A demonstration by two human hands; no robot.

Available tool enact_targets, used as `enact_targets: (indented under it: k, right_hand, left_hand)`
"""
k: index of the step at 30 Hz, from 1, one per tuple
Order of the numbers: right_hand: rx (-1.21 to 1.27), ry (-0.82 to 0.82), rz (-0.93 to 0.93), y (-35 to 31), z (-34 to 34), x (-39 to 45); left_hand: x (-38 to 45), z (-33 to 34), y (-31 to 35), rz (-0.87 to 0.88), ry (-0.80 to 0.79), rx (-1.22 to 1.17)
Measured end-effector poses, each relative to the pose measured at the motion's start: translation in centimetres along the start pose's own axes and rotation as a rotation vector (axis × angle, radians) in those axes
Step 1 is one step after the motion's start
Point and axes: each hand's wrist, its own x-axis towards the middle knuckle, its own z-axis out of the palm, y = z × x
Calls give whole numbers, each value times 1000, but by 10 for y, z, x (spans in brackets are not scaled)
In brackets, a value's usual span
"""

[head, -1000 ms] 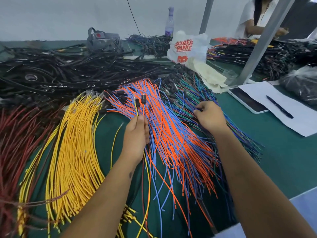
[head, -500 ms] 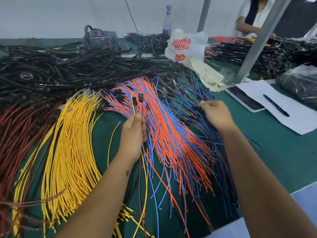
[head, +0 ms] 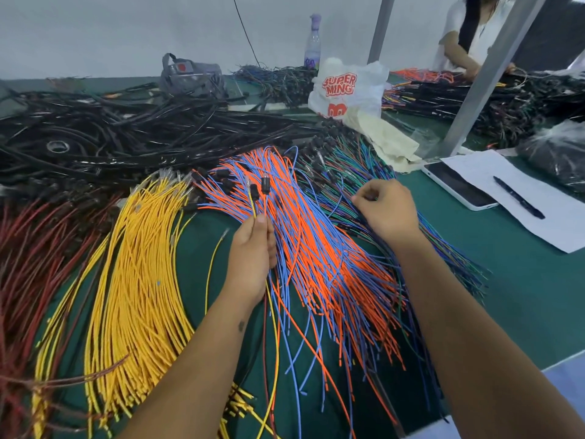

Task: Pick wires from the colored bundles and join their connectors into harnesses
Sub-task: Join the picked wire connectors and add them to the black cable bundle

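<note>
Bundles of wires fan out on a green table: dark red [head: 34, 264] at the far left, yellow [head: 133, 264], orange and blue mixed [head: 316, 248], then green, blue and purple [head: 357, 172] to the right. My left hand [head: 253, 251] grips a few picked wires upright, and their two small black connectors [head: 259, 188] stand above my thumb. Over the green and purple bundle, my right hand [head: 384, 210] pinches a thin dark wire with curled fingers.
A heap of black cables [head: 133, 137] fills the back left. A white plastic bag [head: 348, 90], a bottle [head: 312, 42], a metal post [head: 481, 77], a tablet [head: 456, 185] and paper with a pen [head: 517, 198] lie to the right. Another person [head: 471, 36] works at the far right.
My right hand slid right from the blue wires onto the green and purple bundle and pinched a wire there. My left hand stayed put with its wires.
</note>
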Motion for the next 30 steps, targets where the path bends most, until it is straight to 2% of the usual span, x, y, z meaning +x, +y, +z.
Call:
enact_targets:
  k: [2,4,6,7,9,14,18,24,27,30]
  right_hand:
    - [0,24,-30,-5,6,3]
    - [52,-119,-18,-11,13,5]
    - [-41,-248,10,-15,21,8]
    - [-105,-258,21,-16,23,9]
    - [-96,-195,45,-16,26,10]
    - [229,65,13,-10,23,9]
    - [525,259,55,-17,8,8]
    - [803,289,70,-30,-20,13]
    - [1008,214,126,-30,-20,13]
    - [883,69,221,-15,-19,17]
  left_hand:
    - [0,0,-1,2,-2,-3]
    - [0,0,-1,4,-4,-12]
    - [0,0,-1,-3,-5,-23]
    - [0,0,-1,-6,-4,-24]
    - [1,0,-1,-4,-3,-22]
    - [1,1,0,0,-12,-25]
    - [2,2,0,0,-8,-29]
    - [1,1,1,4,-24,-36]
    - [0,1,2,3,-20,-31]
    - [-1,1,3,0,-13,-34]
